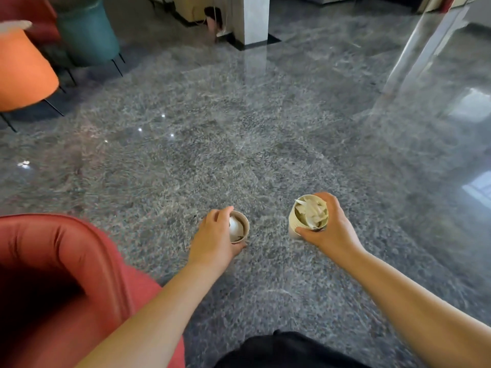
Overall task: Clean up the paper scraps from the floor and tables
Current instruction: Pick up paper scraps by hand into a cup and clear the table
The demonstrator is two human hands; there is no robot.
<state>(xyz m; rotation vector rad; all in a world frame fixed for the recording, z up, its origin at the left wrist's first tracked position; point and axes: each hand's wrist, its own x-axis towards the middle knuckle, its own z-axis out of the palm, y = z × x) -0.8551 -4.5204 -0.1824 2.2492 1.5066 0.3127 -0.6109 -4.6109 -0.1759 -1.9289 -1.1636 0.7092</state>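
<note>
My left hand (pixel 215 240) grips a brown paper cup (pixel 243 224) with a white crumpled paper wad (pixel 235 227) inside it. My right hand (pixel 332 229) grips a second, paler paper cup (pixel 293 221) stuffed with torn paper scraps (pixel 312 211) that stick up past its rim. Both cups are held upright above the glossy grey stone floor (pixel 252 144), about a hand's width apart. A small white scrap (pixel 221 33) lies far off at the foot of a pillar.
A red armchair (pixel 66 274) stands close at my lower left. An orange chair (pixel 24 73) and a teal chair (pixel 87 35) stand at the far left. A grey pillar (pixel 249 19) rises at the back, and a glass partition (pixel 425 54) runs at the right.
</note>
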